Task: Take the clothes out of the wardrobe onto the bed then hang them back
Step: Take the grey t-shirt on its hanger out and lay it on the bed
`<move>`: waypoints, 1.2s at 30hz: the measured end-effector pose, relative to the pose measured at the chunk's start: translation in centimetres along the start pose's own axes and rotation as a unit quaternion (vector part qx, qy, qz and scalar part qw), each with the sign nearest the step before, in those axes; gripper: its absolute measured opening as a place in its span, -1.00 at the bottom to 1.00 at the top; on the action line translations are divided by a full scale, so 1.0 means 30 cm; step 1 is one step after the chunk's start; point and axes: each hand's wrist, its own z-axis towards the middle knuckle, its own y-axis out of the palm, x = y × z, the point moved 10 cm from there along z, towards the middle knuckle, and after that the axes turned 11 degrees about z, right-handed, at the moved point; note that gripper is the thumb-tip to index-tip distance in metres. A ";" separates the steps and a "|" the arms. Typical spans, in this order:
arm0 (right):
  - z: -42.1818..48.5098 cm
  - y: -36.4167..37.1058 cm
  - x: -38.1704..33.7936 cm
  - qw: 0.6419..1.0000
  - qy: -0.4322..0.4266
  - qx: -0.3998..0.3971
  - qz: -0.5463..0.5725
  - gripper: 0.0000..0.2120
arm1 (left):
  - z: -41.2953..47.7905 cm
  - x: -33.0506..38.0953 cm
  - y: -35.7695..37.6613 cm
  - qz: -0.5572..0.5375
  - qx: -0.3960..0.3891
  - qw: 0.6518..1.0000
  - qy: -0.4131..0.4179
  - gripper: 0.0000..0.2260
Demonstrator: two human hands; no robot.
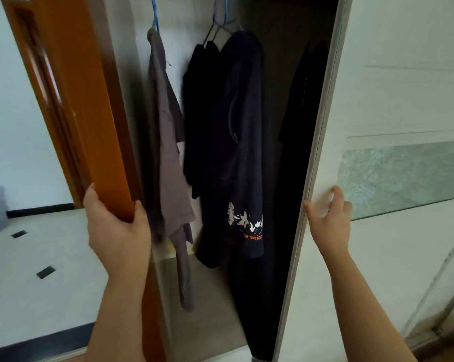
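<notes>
Orange wooden panel at lower left is clasped by the left grip; the right grip grasps the edge of the white wardrobe door; dark clothes hang at centre.

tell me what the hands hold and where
The left hand grips the orange panel by its edge; the right hand holds the white door at its edge. Neither holds clothes.
</notes>
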 end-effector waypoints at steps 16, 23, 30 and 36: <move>-0.114 0.086 -0.299 0.986 -0.113 -0.001 0.120 -0.67 | -0.014 0.017 -0.014 0.011 -0.018 0.999 -0.040 -0.43; -0.072 0.256 -0.555 0.957 -0.139 -0.165 0.194 -0.80 | 0.036 0.015 -0.004 0.051 -0.059 0.997 -0.021 -0.34; -0.008 0.409 -0.880 0.917 -0.191 -0.257 0.239 -0.87 | 0.186 0.246 -0.097 -0.032 -0.054 0.987 0.151 -0.30; 0.062 0.516 -1.115 0.907 -0.198 -0.249 0.276 -0.83 | 0.313 0.420 -0.159 -0.075 -0.018 0.966 0.245 -0.25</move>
